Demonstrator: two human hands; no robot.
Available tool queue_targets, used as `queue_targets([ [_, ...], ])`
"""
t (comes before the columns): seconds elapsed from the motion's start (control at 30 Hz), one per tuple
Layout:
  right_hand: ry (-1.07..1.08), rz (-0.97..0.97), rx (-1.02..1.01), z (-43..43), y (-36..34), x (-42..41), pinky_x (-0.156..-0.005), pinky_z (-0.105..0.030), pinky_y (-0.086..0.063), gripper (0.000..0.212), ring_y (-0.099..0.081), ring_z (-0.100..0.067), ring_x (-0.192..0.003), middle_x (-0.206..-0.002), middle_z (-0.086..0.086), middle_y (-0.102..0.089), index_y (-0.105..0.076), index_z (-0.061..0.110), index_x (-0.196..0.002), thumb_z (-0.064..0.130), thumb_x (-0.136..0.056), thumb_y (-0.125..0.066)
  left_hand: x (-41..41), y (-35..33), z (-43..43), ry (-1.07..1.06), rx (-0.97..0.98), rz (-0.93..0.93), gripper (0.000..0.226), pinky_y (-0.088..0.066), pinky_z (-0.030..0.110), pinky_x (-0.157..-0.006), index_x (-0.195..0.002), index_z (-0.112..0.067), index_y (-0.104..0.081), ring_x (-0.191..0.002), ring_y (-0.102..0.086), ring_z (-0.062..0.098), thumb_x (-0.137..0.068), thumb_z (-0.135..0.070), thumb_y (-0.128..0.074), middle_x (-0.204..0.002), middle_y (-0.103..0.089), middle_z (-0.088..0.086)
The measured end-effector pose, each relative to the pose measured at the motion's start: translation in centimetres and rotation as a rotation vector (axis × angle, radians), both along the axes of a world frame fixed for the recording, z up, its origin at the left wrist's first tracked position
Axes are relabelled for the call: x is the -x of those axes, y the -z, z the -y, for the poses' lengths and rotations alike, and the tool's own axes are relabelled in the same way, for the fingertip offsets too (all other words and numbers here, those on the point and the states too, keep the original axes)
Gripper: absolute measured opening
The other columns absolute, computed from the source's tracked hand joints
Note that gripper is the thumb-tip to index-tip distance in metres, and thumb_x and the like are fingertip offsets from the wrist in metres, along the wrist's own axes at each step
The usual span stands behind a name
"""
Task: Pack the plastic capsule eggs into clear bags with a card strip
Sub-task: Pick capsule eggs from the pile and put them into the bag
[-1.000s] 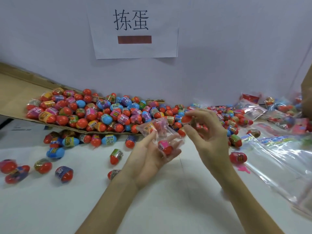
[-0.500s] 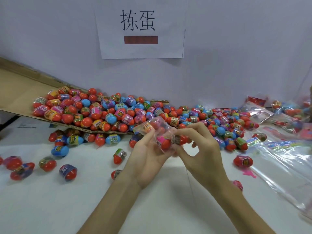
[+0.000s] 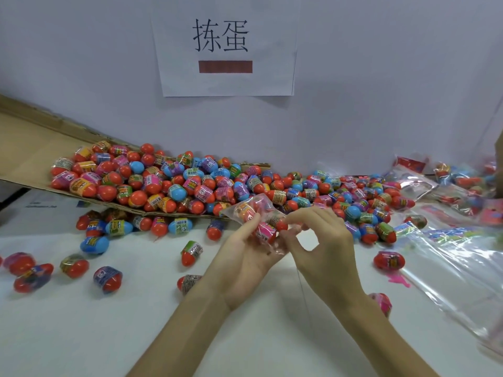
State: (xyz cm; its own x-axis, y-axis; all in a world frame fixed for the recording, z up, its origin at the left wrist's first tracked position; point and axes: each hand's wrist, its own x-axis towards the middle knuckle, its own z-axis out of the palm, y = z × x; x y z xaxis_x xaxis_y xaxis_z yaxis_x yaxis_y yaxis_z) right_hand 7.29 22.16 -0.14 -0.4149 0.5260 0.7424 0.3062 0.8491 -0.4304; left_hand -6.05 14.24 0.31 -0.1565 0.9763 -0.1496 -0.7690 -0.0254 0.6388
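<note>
The two hands meet over the white table (image 3: 81, 336), close in front of the pile of eggs (image 3: 174, 183) that spills off a cardboard sheet (image 3: 30, 148) propped against the wall. The left hand (image 3: 242, 262) lies palm up, with its thumb and curled fingers gripping a small clear bag (image 3: 246, 210) that already has a few eggs in it. The right hand (image 3: 329, 257) pinches a red-tipped egg (image 3: 279, 223) between thumb and fingertips at the bag's mouth. The crinkled plastic makes it hard to say whether that egg is inside the bag. More eggs lie scattered on the table to the left. Flat empty bags (image 3: 449, 270) lie to the right, with filled bags (image 3: 462, 180) behind them. A paper sign (image 3: 226, 83) hangs on the wall.
</note>
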Motion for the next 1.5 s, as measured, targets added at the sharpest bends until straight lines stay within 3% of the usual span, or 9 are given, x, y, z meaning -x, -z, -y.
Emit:
queue_targets([
  [0.23,0.046,-0.087,0.171,-0.5,0.0,0.0,-0.073,-0.007,-0.042,0.037,-0.052,-0.003,-0.089,-0.105,0.007,-0.052,-0.060,0.022,-0.106,0.011,-0.079,-0.083,-0.7,0.8,-0.5,0.045,0.019,-0.066,0.042,-0.049,0.051,-0.111,-0.138,-0.002,-0.059,-0.128,-0.063,0.040,-0.108,-0.027,-0.045,-0.138,-0.065,0.022],
  [0.53,-0.060,-0.208,0.458,0.2,-0.6,0.2,-0.066,-0.024,-0.051,0.030,-0.060,-0.011,-0.086,-0.100,0.012,-0.056,-0.050,0.034,-0.104,0.036,-0.084,-0.073,0.3,1.3,-0.7,-0.081,0.001,-0.132,0.045,-0.037,0.058,-0.120,-0.128,-0.007,-0.072,-0.136,-0.057,0.035,-0.094,-0.033,-0.057,-0.134,-0.069,0.016],
  [0.63,-0.084,-0.148,0.291,0.3,-0.5,0.1,-0.071,-0.019,-0.048,0.021,-0.057,-0.011,-0.096,-0.102,0.010,-0.054,-0.061,0.032,-0.094,0.027,-0.082,-0.078,0.3,1.0,-0.5,-0.090,-0.011,-0.103,0.038,-0.050,0.050,-0.110,-0.118,-0.006,-0.078,-0.124,-0.066,0.030,-0.099,-0.030,-0.055,-0.132,-0.069,0.018],
  [0.8,-0.051,0.015,0.105,0.3,0.1,0.2,-0.090,-0.009,-0.036,0.007,-0.047,-0.005,-0.112,-0.112,0.013,-0.055,-0.074,0.025,-0.087,0.030,-0.083,-0.076,0.3,0.8,-0.4,-0.061,0.001,-0.033,0.045,-0.059,0.033,-0.089,-0.125,0.000,-0.072,-0.112,-0.071,0.026,-0.107,-0.032,-0.047,-0.135,-0.067,0.020],
  [1.0,-0.142,0.160,0.096,0.7,0.2,0.2,-0.105,-0.025,-0.039,0.018,-0.042,-0.011,-0.131,-0.135,0.010,-0.056,-0.078,0.032,-0.105,0.031,-0.091,-0.067,0.5,0.7,-0.2,0.000,0.003,0.008,0.058,-0.041,0.046,-0.118,-0.134,0.003,-0.066,-0.132,-0.061,0.033,-0.108,-0.042,-0.038,-0.140,-0.063,0.021],
  [1.13,-0.155,0.212,0.091,0.9,0.3,0.4,-0.112,-0.039,-0.037,0.021,-0.037,-0.013,-0.138,-0.143,0.009,-0.052,-0.077,0.030,-0.108,0.027,-0.093,-0.063,0.4,0.7,-0.3,0.008,0.027,-0.051,0.056,-0.038,0.048,-0.120,-0.142,-0.005,-0.060,-0.140,-0.054,0.033,-0.111,-0.043,-0.033,-0.146,-0.059,0.019],
  [1.33,-0.083,-0.009,0.224,0.8,-0.3,0.3,-0.103,-0.018,-0.036,0.013,-0.044,-0.006,-0.128,-0.126,0.014,-0.053,-0.071,0.032,-0.096,0.037,-0.090,-0.062,0.4,0.5,-0.2,-0.030,0.047,-0.098,0.054,-0.049,0.041,-0.102,-0.134,-0.011,-0.070,-0.123,-0.065,0.023,-0.109,-0.045,-0.036,-0.136,-0.068,0.012],
  [1.43,-0.058,-0.132,0.309,0.7,-0.8,0.2,-0.086,-0.013,-0.041,0.011,-0.053,-0.012,-0.111,-0.109,0.013,-0.055,-0.067,0.033,-0.089,0.042,-0.090,-0.061,0.4,0.3,-0.2,-0.051,0.052,-0.102,0.055,-0.045,0.047,-0.114,-0.143,-0.007,-0.058,-0.135,-0.059,0.027,-0.108,-0.043,-0.036,-0.141,-0.065,0.012],
  [1.5,-0.059,-0.124,0.296,0.8,-0.8,0.1,-0.087,-0.011,-0.037,0.022,-0.051,-0.013,-0.111,-0.106,0.015,-0.056,-0.070,0.030,-0.085,0.048,-0.090,-0.059,0.3,0.1,-0.2,-0.066,0.051,-0.127,0.053,-0.048,0.045,-0.108,-0.149,-0.011,-0.050,-0.133,-0.061,0.025,-0.110,-0.043,-0.032,-0.142,-0.065,0.009],
])
